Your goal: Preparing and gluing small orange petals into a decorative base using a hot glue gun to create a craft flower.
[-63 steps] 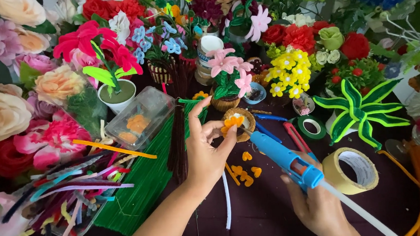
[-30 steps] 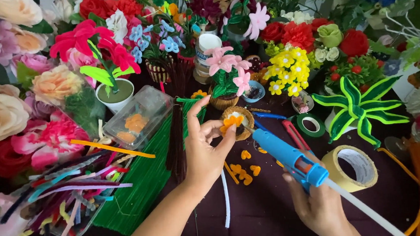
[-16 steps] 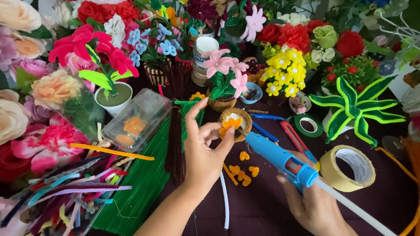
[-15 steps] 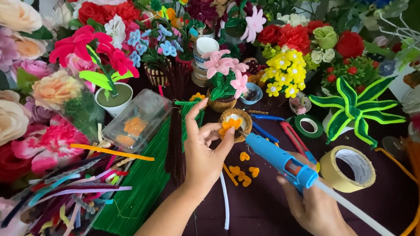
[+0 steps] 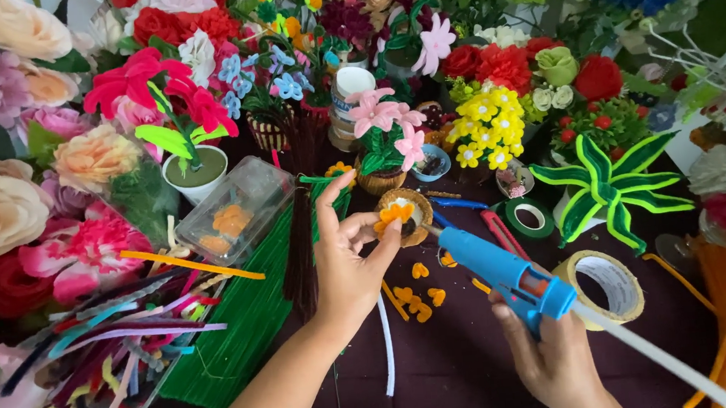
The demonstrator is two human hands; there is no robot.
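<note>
Nearest the camera, the right hand is wrapped around the grip of a blue glue gun, with a white glue stick trailing out behind it toward the lower right. The gun's nozzle points up and left, ending just beside the orange flower. The left hand rises from the bottom edge and pinches that small orange flower between thumb and fingertips, its other fingers curled loosely above; the flower sits over a little round woven basket near the middle of the dark table. Below the hand lie loose orange petals and a white pipe cleaner. To the left, a sheaf of green pipe cleaners lies beside a clear tub of mixed-coloured ones. On the right, a roll of tan tape lies just beside the glue gun, with a green tape roll farther back. Beyond stand a clear plastic box, a pink flower pot, yellow blossoms and a striped green plant.
</note>
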